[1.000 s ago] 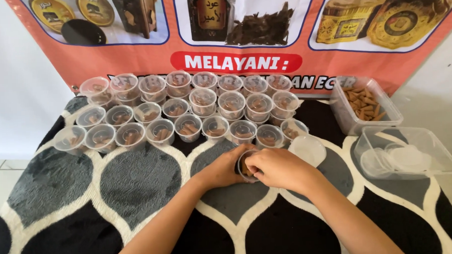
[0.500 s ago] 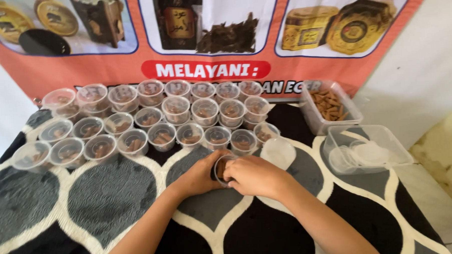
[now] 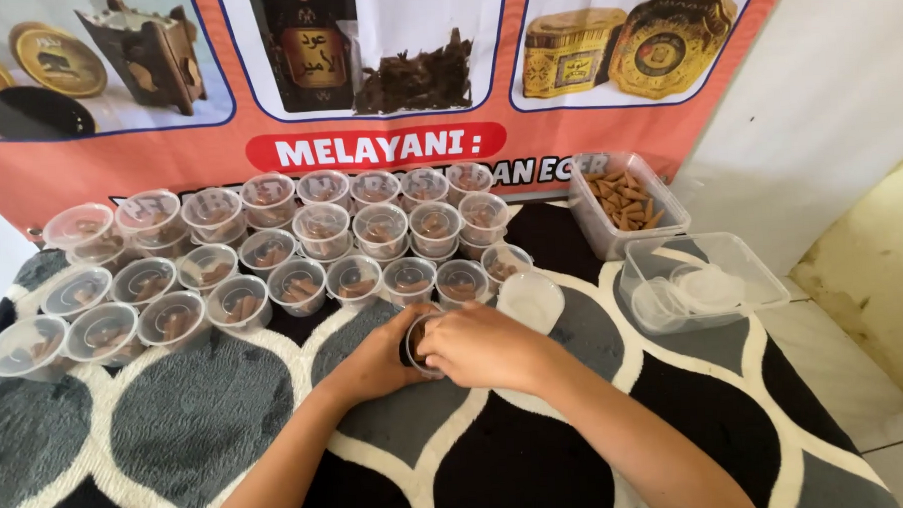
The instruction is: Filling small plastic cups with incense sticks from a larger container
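Observation:
Both of my hands are wrapped around one small clear plastic cup [image 3: 420, 337] that rests on the black, grey and white patterned rug [image 3: 167, 414]. My left hand [image 3: 375, 359] cups it from the left. My right hand [image 3: 480, 345] covers its right side and top, fingers curled over the rim. The cup's contents are mostly hidden by my fingers. A loose round clear lid [image 3: 530, 299] lies just right of my right hand.
Several lidded small cups holding brown pieces [image 3: 272, 260] stand in rows behind my hands. A clear tub of brown pieces [image 3: 628, 204] and a clear tub with spare lids [image 3: 703, 280] sit at the right. An orange banner [image 3: 365, 77] hangs behind; tiled floor [image 3: 876, 369] is right.
The view has drifted to the right and the scene sits further left in frame. Both hands stay closed around the same cup with only small finger shifts.

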